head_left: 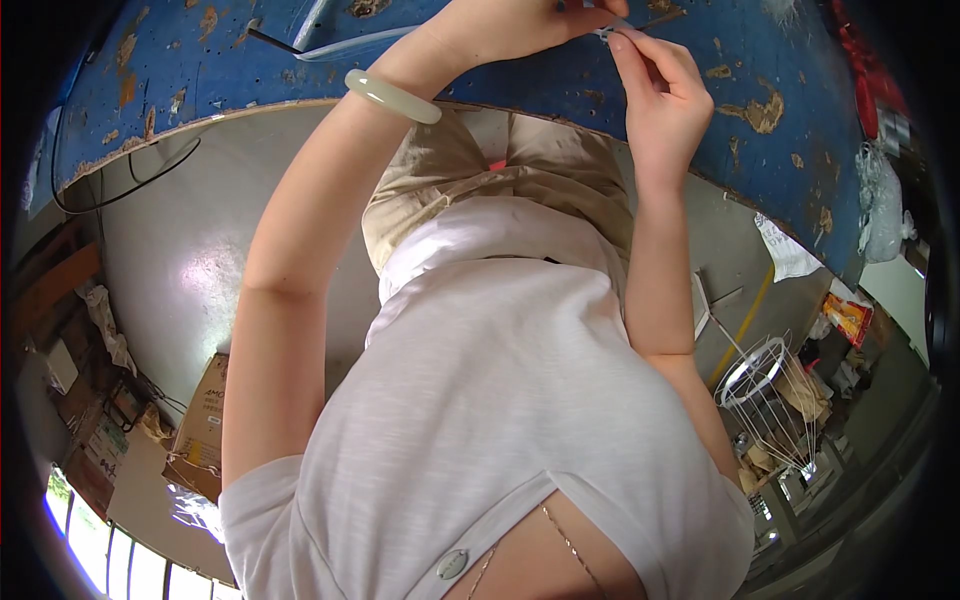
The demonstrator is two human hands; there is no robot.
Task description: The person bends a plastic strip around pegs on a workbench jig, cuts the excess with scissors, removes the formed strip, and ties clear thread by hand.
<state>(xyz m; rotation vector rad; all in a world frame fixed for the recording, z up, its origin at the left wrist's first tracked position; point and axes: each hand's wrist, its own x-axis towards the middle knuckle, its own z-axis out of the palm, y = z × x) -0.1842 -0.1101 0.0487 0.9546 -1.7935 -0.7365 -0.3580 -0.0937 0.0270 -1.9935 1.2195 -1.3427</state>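
Observation:
At the top of the head view, my left hand (530, 25) and my right hand (670, 100) meet above the blue tabletop (560, 80). Right thumb and fingers are pinched on a small whitish, see-through piece (604, 33). The left fingers close on the same spot, partly cut off by the frame's top edge. A translucent strip (360, 44) with a dark piece (272, 41) by its end lies left of my left wrist, which wears a pale bangle (393, 96). Whether that strip joins the pinched piece is hidden behind the wrist.
The tabletop is chipped, with a curved edge near my lap. A black cable (130, 200) loops off its left side. Below stand a cardboard box (200, 425) at left and a white wire frame (770, 395) at right. A plastic bag (880, 205) hangs at the right edge.

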